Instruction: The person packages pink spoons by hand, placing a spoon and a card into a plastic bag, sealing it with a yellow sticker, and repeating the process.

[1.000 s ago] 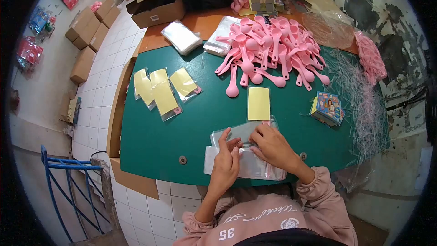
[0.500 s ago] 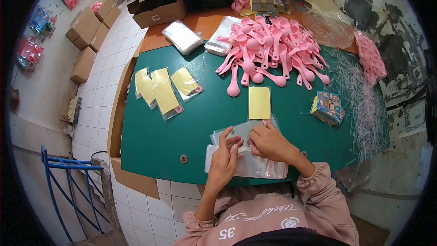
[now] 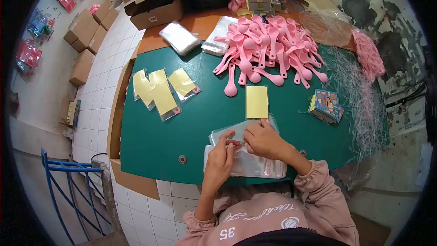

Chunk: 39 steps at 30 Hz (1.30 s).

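Note:
In front of me a pile of clear plastic bags lies at the near table edge. My left hand has its thumb and fingers closed at the edge of a clear bag on this pile. Close by on the right, my right hand is closed, its fingertips pinching the same plastic; the exact grip is partly hidden. Just beyond the hands lies a bag with a yellow card, a bit of pink showing at its near end. Several packets with yellow cards rest to the left.
A heap of pink measuring spoons covers the far middle of the green table. Two stacks of clear bags sit beside it. On the right are a stack of printed cards and plastic strands. An opened cardboard box stands behind.
My left thumb and fingers have drawn closer together at the plastic. My right hand has shifted slightly left, toward the left one. The view has moved a little.

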Each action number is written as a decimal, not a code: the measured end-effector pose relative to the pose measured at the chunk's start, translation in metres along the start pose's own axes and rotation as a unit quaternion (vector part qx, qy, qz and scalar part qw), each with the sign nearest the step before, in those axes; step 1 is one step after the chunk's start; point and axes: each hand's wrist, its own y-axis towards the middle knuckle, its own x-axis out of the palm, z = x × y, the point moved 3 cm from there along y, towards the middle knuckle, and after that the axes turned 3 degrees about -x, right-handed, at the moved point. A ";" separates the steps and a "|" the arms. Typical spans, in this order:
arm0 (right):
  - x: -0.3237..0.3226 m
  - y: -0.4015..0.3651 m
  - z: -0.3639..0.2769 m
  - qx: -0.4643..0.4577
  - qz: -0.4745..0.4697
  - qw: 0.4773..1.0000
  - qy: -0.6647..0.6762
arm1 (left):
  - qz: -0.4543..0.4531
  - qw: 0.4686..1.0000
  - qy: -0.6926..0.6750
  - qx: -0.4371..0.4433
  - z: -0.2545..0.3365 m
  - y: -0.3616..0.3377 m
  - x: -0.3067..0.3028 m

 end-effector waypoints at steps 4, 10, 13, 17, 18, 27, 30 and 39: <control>-0.006 -0.001 0.004 -0.007 0.013 1.000 0.015 | -0.005 1.000 -0.012 0.009 0.001 -0.001 -0.001; -0.040 -0.010 0.018 0.070 0.075 0.977 0.188 | -0.015 1.000 -0.023 0.014 0.007 0.002 0.004; -0.047 -0.013 0.016 0.090 0.076 0.956 0.269 | -0.083 0.986 -0.141 -0.044 0.000 0.010 0.017; -0.047 -0.011 0.000 0.010 0.100 0.984 0.146 | -0.146 0.930 -0.316 -0.116 -0.009 0.026 0.033; -0.046 -0.012 -0.004 -0.003 0.105 0.991 0.088 | -0.135 0.938 -0.302 -0.102 -0.013 0.029 0.035; -0.069 -0.031 -0.007 -0.017 0.101 0.975 0.197 | -0.092 0.966 -0.235 -0.046 -0.005 0.037 0.026; -0.088 -0.034 0.009 0.040 0.064 0.984 0.164 | -0.114 0.957 -0.254 -0.078 0.001 0.032 0.026; -0.066 -0.026 0.005 0.131 0.057 0.949 0.281 | -0.137 0.957 -0.244 -0.076 0.002 0.025 0.027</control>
